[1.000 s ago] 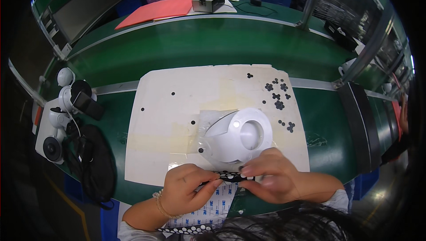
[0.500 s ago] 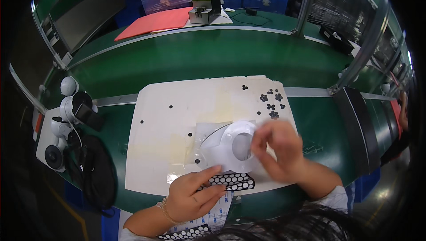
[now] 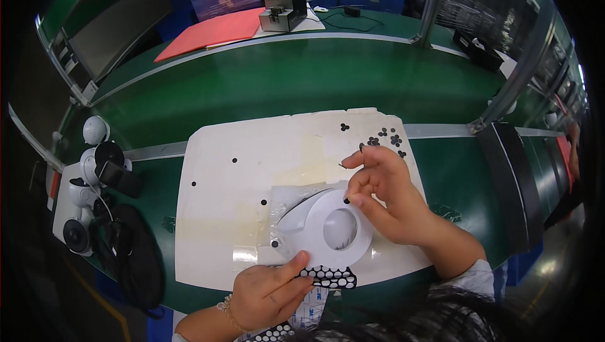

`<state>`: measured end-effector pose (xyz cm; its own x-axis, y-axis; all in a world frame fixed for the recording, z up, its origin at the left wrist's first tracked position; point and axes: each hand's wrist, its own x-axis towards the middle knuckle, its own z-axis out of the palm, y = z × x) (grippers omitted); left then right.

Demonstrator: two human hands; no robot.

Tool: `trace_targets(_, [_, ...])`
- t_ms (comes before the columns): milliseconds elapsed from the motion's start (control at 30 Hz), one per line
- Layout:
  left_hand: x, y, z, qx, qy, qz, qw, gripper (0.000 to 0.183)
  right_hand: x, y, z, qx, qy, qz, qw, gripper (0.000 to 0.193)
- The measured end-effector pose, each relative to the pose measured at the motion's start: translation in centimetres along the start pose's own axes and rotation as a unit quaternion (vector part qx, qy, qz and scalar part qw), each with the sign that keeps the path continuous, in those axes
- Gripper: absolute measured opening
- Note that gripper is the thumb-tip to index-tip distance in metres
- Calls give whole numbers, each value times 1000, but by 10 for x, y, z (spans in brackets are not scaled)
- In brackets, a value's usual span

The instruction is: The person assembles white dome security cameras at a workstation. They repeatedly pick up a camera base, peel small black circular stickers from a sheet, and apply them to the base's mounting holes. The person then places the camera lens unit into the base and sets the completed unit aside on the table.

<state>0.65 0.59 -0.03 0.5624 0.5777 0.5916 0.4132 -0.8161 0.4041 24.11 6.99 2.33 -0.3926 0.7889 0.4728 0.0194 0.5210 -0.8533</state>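
dot placing seems under way: the left hand pinches a dotted strip, the right hand a black dot by the white housing on the pale board, likely calling for careful aligning.

Cardboard sheet on surface, housing on it. Dot-sticker strip nearer me, in my left hand; loose dot in my right hand, by housing. Dot clusters far right on cardboard sheet. Cameras left, box right.
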Motion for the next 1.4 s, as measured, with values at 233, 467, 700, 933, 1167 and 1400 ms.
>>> trace_targets(233, [1,1,-2,8,0,-4,1000,20,-6,-16,2,-358,-9,-166,919,45])
trace_targets(467, [-2,3,-2,25,2,-3,1000,19,-1,-17,12,-200,32,-74,976,58])
trace_targets(700, [-3,4,-3,50,-11,-4,999,16,7,-15,28,-82,-15,-5,997,57])
trace_targets(933, [-4,3,-2,46,-8,3,999,14,5,-15,25,-124,-46,-5,991,60])
trace_targets(1167, [-4,2,-4,55,-10,15,998,14,-14,-34,26,-426,-37,-104,898,26])
trace_targets(1400, [-3,1,-2,49,-20,8,999,15,-41,-29,21,-162,-21,48,985,10])
